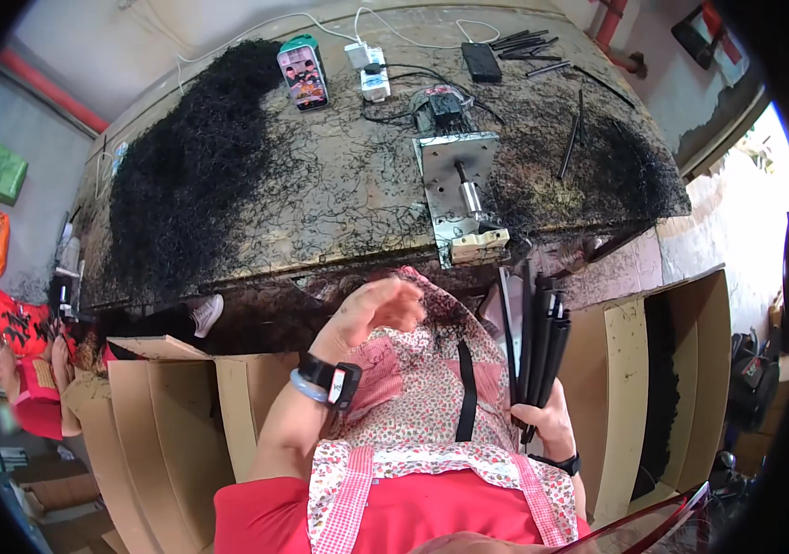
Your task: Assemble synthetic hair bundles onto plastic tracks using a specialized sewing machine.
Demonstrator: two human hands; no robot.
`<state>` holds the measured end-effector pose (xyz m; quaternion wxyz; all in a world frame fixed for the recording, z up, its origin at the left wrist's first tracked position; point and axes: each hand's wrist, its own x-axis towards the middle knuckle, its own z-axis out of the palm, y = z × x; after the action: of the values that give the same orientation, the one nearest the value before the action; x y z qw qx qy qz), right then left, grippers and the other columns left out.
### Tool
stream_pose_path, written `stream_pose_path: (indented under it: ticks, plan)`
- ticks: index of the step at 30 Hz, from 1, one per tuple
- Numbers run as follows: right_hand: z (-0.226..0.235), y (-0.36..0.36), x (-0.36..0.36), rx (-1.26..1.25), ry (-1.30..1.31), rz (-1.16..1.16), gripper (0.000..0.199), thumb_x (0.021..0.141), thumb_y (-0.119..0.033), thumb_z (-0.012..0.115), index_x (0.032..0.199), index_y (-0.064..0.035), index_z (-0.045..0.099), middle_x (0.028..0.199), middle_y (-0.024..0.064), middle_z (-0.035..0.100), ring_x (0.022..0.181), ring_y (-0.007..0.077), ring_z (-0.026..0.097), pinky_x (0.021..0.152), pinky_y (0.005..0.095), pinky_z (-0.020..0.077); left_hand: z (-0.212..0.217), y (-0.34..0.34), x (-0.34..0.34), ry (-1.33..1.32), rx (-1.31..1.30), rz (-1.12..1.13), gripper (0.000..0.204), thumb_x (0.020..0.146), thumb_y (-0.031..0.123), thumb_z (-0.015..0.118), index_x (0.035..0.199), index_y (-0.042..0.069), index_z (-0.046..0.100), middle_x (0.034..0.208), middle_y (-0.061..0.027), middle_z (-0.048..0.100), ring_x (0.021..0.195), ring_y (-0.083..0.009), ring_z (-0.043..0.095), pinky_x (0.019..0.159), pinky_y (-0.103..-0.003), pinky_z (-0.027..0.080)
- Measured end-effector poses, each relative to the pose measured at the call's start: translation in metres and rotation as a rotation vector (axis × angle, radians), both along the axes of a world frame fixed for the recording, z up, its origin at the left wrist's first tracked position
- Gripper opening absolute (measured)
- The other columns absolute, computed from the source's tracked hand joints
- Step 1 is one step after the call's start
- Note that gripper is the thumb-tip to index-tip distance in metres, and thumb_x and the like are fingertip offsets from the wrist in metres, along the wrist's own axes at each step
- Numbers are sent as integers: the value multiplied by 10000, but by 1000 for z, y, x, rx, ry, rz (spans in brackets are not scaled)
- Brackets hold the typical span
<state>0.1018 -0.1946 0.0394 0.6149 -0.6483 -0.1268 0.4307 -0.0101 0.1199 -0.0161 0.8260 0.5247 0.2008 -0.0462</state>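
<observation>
My left hand [378, 311] is raised before the apron, near the table's front edge. Its fingers curve loosely to the right, with nothing visible in them; a watch and a pale bangle circle that wrist. My right hand [549, 420] is closed around the lower end of a bundle of black tubes [540, 342], which stand nearly upright and fan out at the top. Beyond the hands, a small motorised machine [445, 115] with a metal plate and a shiny spindle [470, 196] sits at the table's front edge. A pale block [479, 245] is fixed at its near end.
Black curly shavings [182, 175] are heaped on the table's left and scattered over it. A phone [304, 78], a power strip [374, 83], a black box [481, 63] and loose black tubes [519, 44] lie toward the back. Cardboard boxes [168, 406] flank me. Another person [34, 388] sits at far left.
</observation>
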Motion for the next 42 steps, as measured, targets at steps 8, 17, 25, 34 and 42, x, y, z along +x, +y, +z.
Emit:
stream_pose_path:
  ticks: [8, 17, 25, 34, 42]
  plan:
    - [-5, 28, 5, 251, 152, 70, 561, 660, -59, 725, 1172, 18, 510, 808, 103, 638, 665, 180, 628, 587, 296, 513, 14, -53, -17, -2, 430, -98, 474, 864, 403, 668, 1160, 41, 589, 966, -85, 677, 902, -177, 646, 855, -333, 495]
    - [-11, 48, -18, 138, 176, 390, 459, 778, -157, 699, 1172, 21, 547, 916, 112, 652, 826, 189, 646, 752, 303, 523, 60, -94, 44, -158, -317, -101, 572, 766, 264, 772, 1196, 6, 498, 953, -72, 651, 872, -171, 643, 834, -314, 502]
    - [34, 51, 95, 222, -811, 152, 624, 923, -501, 494, 1228, 39, 557, 1074, 140, 662, 969, 250, 637, 892, 353, 473, 44, -132, 42, -22, -286, -214, 542, 756, 226, 779, 1173, 9, 510, 912, -67, 640, 822, -167, 649, 742, -316, 530]
    - [51, 90, 81, 300, -497, 736, 556, 996, -457, 411, 1264, 10, 547, 1055, 149, 681, 967, 259, 656, 896, 360, 489, 40, -135, 27, -124, -529, -281, 493, 757, 201, 760, 1143, 2, 526, 861, -82, 623, 742, -168, 646, 685, -299, 537]
    - [-13, 74, 68, 222, -138, -73, 496, 1008, -411, 411, 1184, 25, 569, 941, 138, 684, 852, 177, 649, 814, 302, 516, 58, -53, 20, -399, -491, 437, 294, 828, 177, 640, 1049, 24, 520, 756, -87, 604, 707, -204, 626, 716, -373, 533]
